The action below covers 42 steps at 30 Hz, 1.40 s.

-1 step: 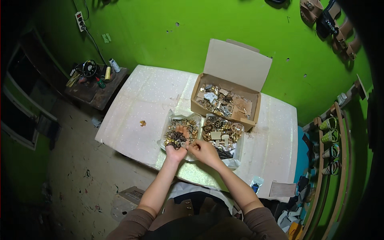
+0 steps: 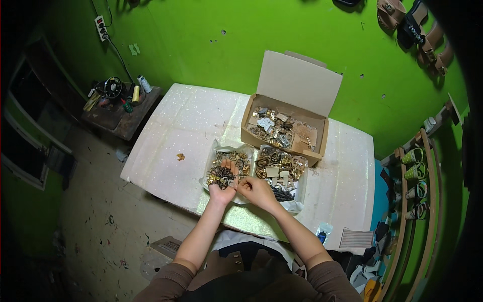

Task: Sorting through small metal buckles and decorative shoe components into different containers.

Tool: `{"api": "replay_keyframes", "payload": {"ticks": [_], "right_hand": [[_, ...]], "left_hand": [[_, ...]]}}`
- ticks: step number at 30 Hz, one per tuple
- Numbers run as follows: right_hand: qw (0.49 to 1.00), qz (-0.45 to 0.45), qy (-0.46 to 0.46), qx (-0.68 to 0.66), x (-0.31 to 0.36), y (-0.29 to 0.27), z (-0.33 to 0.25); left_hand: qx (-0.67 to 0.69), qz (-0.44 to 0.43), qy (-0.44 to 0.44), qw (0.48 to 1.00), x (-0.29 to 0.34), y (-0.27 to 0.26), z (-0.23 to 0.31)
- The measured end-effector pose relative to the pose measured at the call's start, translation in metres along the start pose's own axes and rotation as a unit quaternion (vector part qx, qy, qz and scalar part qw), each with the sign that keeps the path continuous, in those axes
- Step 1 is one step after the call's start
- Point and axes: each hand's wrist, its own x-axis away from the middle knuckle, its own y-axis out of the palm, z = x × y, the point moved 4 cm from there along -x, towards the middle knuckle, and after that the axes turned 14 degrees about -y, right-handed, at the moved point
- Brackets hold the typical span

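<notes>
Palm up and cupped, my left hand (image 2: 224, 195) holds a heap of small dark metal pieces (image 2: 220, 176), probably sandal trims. It rests over the front of a white-lined tray (image 2: 207, 165) filled with mixed gold and dark metal bits. Close beside its fingers, my right hand (image 2: 255, 192) is pinched, thumb against fingertips; whatever is between them is too small to make out. Just beyond the right hand stands a second lined tray (image 2: 301, 187) with buckles, pale flat pieces and dark strips. Part of it is hidden by my hand.
Behind the trays, an open cardboard box (image 2: 322, 132) holds more metal fittings. All stand on a pale glittery table (image 2: 173, 118). A small plastic packet (image 2: 323, 232) and a striped card (image 2: 356, 238) lie front right. A sandal rack (image 2: 426, 166) is at right, a sewing machine (image 2: 112, 87) far left.
</notes>
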Motion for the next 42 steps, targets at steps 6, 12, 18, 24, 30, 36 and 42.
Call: {"api": "replay_keyframes", "payload": {"ticks": [6,12,18,24,30,36,42], "right_hand": [[0.996,0.048,-0.068,0.037,-0.022,-0.006,-0.019],[0.968,0.12,-0.16,0.153,-0.031,-0.004,-0.039],[0.995,0.081,0.044,-0.036,-0.043,-0.003,-0.016],[0.99,0.049,0.109,-0.077,-0.049,-0.012,-0.014],[0.993,0.054,0.097,-0.032,-0.047,-0.009,-0.017],[0.985,0.081,0.106,-0.111,-0.035,0.012,0.009],[0.877,0.157,0.2,-0.408,-0.022,0.023,0.026]], "left_hand": [[0.006,-0.002,-0.014,1.0,-0.002,0.004,0.025],[-0.011,0.056,-0.056,0.997,0.001,0.018,0.027],[-0.014,0.054,-0.078,0.995,-0.006,0.025,0.041],[-0.004,0.039,-0.119,0.992,-0.008,0.034,0.045],[0.015,0.049,-0.122,0.991,-0.008,0.042,0.055],[0.002,0.021,-0.129,0.991,-0.012,0.044,0.059],[0.002,0.013,-0.161,0.987,-0.014,0.028,0.064]]}}
